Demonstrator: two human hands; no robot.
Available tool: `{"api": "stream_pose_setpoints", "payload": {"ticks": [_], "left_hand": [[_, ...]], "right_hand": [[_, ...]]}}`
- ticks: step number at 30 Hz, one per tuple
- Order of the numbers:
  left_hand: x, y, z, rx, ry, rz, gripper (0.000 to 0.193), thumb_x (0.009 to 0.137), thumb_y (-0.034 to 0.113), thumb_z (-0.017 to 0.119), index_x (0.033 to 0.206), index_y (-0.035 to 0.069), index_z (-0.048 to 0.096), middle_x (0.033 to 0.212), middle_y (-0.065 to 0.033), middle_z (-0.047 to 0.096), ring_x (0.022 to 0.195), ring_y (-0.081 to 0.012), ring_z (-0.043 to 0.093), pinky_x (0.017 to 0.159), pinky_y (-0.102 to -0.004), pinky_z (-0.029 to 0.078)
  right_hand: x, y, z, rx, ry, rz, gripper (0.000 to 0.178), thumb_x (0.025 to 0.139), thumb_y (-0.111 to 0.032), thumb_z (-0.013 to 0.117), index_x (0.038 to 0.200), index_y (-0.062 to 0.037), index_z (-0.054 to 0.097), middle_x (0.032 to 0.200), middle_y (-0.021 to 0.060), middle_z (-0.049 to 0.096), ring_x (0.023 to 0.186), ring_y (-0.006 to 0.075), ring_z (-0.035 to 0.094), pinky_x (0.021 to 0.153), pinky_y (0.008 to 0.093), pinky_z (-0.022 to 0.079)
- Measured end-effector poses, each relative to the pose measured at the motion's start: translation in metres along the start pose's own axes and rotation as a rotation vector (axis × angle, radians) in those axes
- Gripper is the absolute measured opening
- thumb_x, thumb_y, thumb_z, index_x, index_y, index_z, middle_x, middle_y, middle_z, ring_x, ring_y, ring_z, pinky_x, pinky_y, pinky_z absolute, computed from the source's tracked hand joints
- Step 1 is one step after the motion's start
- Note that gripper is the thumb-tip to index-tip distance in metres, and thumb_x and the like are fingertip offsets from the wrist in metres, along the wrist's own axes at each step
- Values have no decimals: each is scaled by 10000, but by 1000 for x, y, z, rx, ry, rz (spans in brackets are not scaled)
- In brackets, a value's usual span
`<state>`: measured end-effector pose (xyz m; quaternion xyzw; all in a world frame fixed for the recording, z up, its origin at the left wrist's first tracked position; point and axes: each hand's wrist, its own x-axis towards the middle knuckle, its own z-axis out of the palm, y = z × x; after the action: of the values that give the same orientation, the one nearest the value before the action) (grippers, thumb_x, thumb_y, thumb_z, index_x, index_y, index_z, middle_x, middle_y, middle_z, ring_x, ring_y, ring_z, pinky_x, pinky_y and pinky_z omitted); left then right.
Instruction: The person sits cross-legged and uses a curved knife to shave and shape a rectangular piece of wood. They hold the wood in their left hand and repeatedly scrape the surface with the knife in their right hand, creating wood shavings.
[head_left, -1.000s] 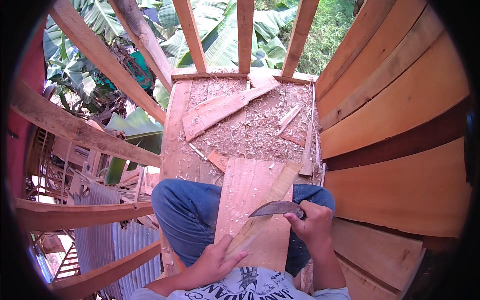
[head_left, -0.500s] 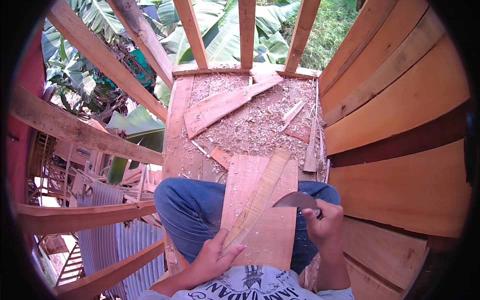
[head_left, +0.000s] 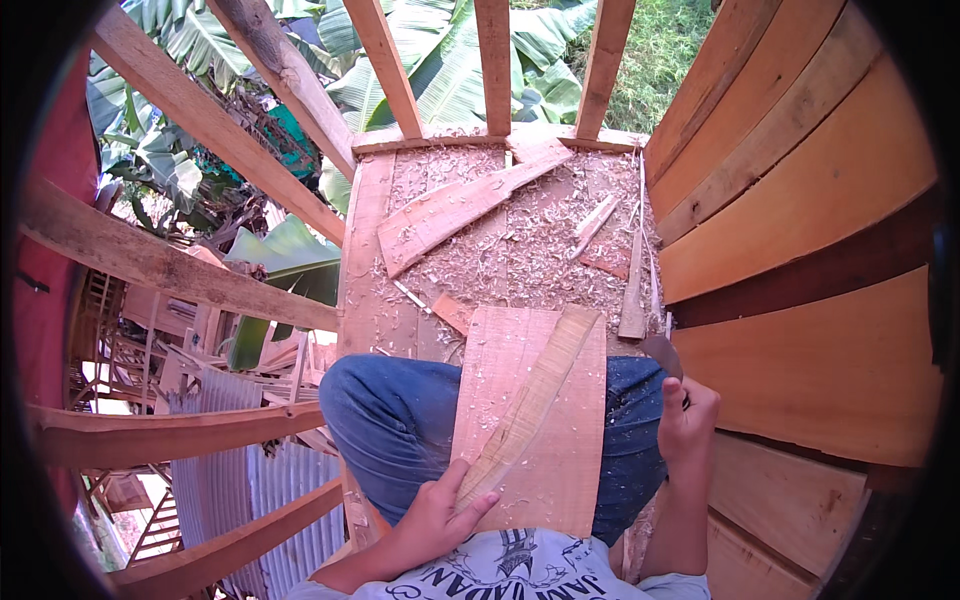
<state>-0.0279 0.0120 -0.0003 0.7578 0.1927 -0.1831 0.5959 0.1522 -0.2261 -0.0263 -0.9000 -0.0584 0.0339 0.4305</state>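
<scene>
A curved, tapering strip of wood (head_left: 532,400) slants across a flat wooden board (head_left: 560,465) that rests over my lap. My left hand (head_left: 440,510) is closed around the strip's near end, thumb on its right edge, fingers on its left. Off to the right, above my thigh, my right hand (head_left: 688,425) is wrapped round the handle of a broad-bladed knife (head_left: 661,353). Its dark blade points up and left, apart from the strip; most of the handle is hidden in my fist. Small shavings lie on the board.
Shavings cover the plank floor (head_left: 365,240) ahead. On it lie a long offcut board (head_left: 450,220), a small block (head_left: 453,313) and narrow scraps (head_left: 632,300). Wooden rails stand at the front and left, with banana leaves beyond. A plank wall (head_left: 790,350) rises close on the right.
My right hand has moved right and slightly up with the knife, taking the blade away from the strip. My left hand keeps its hold. The whole view has shifted a little.
</scene>
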Motion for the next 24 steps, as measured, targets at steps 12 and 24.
{"api": "stream_pose_setpoints", "payload": {"ticks": [12,24], "left_hand": [[2,2,9,-357,-235,-126,363,932,277,531,1159,1,467,587,17,474,460,-43,460,428,-206,395],[1,-1,2,-298,-134,-114,364,918,286,552,1127,-4,484,574,15,495,470,-47,480,446,-215,402]], "right_hand": [[-10,-15,26,-289,-38,-430,622,676,-639,656,519,-66,474,448,75,451,417,249,508,391,339,364],[-33,-38,33,-183,-245,-464,544,719,-561,671,557,-74,491,473,93,468,426,277,525,397,349,382]]}}
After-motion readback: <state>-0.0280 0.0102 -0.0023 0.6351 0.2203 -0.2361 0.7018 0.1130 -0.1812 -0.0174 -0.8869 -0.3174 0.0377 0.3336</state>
